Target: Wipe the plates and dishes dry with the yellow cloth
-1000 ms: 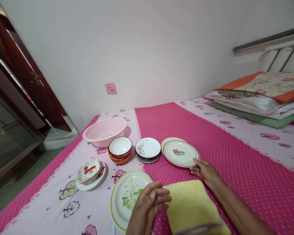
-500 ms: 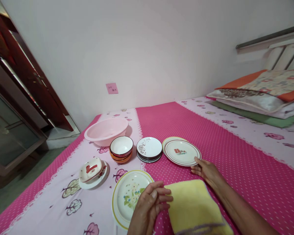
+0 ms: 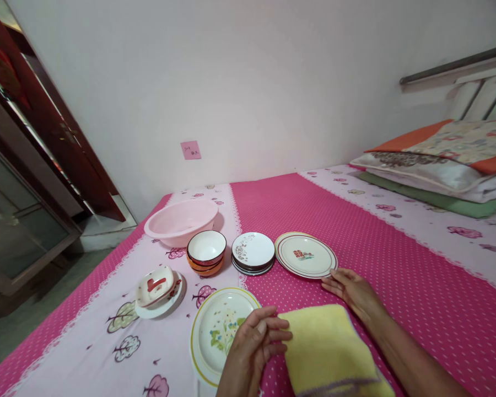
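Note:
My left hand (image 3: 261, 342) is open with its fingers apart, over the right edge of a plate with a yellow rim and flower print (image 3: 219, 325). A folded yellow cloth (image 3: 328, 347) lies just right of its fingertips. My right hand (image 3: 347, 289) has its fingers spread, with the fingertips at the lower right rim of a red-lined oval plate (image 3: 314, 262). That plate rests on another with a yellowish edge. Beside them is a stack of small dark-rimmed plates (image 3: 254, 251).
Stacked bowls (image 3: 206, 248) stand before a pink basin (image 3: 182, 220) near the wall. At left, a squarish dish (image 3: 155, 286) rests on a white plate (image 3: 167, 309). Pillows and folded bedding (image 3: 442, 165) lie at the back right of the patterned bedspread (image 3: 281, 204).
The red-lined plate has settled down and left, more squarely over the plate beneath it. My right hand's fingers have loosened at its rim. My left hand has hardly moved.

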Demonstrator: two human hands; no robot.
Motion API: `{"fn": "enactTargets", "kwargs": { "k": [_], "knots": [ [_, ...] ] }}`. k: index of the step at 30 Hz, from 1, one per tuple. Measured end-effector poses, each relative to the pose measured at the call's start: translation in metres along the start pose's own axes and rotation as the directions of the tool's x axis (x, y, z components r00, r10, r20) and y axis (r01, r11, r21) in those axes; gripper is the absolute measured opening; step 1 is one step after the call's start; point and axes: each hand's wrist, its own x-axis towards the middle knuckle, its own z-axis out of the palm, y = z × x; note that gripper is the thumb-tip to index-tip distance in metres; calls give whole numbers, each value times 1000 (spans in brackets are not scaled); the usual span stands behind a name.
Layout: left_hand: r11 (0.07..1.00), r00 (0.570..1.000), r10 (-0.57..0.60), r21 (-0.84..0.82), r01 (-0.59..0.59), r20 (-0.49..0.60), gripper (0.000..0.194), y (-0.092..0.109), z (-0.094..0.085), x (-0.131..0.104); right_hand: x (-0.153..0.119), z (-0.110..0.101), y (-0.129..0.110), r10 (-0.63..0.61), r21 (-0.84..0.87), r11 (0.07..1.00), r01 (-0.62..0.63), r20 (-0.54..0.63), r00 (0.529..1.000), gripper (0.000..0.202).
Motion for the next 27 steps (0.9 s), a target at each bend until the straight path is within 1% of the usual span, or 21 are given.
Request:
{"fn": "enactTargets", "kwargs": {
  "k": [7,13,23,27],
  "knots": [
    [1000,1000,5,-3,-5,3,36,-1,0,-1,7,0,6,-56,-2,998,56,-9,998,27],
    [1000,1000,-5,-4,5,-3,36,-1,1,-1,6,0,6,-95,-32,995,95,-14,995,26],
    [1000,1000,-16,-5,16,-3,36,-5,2,0,7,1,8,-143,-166,977,131,-60,988,30],
    [1000,1000,-14,-12,14,12,35,-6,3,0,4,2,6,-192,-257,952,169,-70,979,31]
  ]
}}
